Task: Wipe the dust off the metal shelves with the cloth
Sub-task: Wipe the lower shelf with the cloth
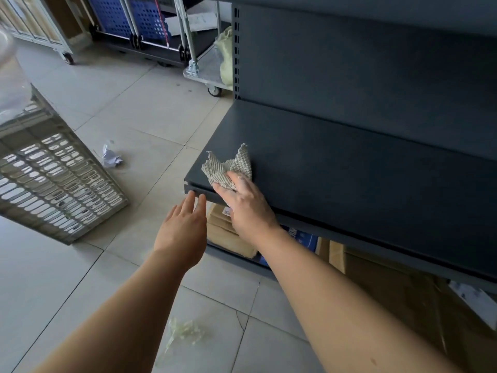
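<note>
A dark grey metal shelf runs from centre to the right. A beige textured cloth lies bunched at its front left corner. My right hand rests over the shelf's front edge, its fingers laid on the cloth's near part and pressing it onto the shelf. My left hand hovers just left of and below that corner, fingers straight and together, fingertips close to the shelf's edge, holding nothing.
Cardboard boxes sit on the lower shelf under the right hand. A grey slotted plastic crate stands on the tiled floor at left, with crumpled paper beside it. A wheeled trolley and blue crates stand behind.
</note>
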A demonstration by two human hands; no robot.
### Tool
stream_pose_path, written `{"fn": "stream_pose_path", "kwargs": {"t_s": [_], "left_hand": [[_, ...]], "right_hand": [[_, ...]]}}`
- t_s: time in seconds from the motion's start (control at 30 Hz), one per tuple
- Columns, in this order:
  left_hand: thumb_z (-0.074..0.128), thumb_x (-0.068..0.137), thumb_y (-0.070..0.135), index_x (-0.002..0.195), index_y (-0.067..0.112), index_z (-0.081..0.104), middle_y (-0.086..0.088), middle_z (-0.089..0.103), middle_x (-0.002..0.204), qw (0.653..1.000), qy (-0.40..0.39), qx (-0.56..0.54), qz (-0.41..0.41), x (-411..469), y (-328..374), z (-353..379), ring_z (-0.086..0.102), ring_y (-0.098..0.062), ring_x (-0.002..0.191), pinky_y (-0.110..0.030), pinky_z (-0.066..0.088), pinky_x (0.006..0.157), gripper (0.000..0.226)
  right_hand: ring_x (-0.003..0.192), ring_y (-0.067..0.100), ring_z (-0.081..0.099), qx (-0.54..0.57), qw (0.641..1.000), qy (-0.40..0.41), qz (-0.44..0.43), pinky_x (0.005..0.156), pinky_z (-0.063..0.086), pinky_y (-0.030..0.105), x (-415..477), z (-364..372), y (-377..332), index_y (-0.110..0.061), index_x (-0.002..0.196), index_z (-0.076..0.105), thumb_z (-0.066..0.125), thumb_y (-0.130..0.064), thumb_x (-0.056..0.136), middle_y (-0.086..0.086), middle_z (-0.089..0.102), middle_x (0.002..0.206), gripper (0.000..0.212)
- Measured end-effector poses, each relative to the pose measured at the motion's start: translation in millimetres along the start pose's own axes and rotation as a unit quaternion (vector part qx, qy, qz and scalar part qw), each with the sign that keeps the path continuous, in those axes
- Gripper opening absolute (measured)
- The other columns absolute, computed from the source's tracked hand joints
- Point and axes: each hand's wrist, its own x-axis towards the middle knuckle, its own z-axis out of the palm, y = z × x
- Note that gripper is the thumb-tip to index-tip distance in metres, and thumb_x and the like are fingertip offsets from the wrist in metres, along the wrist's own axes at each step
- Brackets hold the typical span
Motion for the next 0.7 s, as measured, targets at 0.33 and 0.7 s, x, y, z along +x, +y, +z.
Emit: {"fn": "stream_pose_path", "kwargs": {"t_s": [0.33,0.7], "left_hand": [[0.039,0.088,0.007,0.148,0.008,0.002,-0.017,0.001,0.156,0.998,0.047,-0.003,0.051,-17,93,14,-0.001,-0.028,0.145,-0.038,0.006,0.118,0.070],[0.035,0.092,0.009,0.147,0.017,-0.008,-0.007,-0.010,0.157,0.986,0.000,-0.044,0.164,-26,213,27,-0.012,-0.020,0.144,-0.034,-0.003,0.116,0.070]], "right_hand": [[0.140,0.029,0.029,0.033,0.992,0.068,0.099,0.117,0.027,0.039,-84,-54,74,-0.017,0.135,0.051,0.047,0.001,0.083,0.015,0.034,0.149,0.055],[0.138,0.030,0.033,-0.012,0.940,0.184,0.287,0.111,0.037,0.040,-172,-121,154,-0.020,0.139,0.045,0.047,0.002,0.087,0.011,0.028,0.152,0.056]]}}
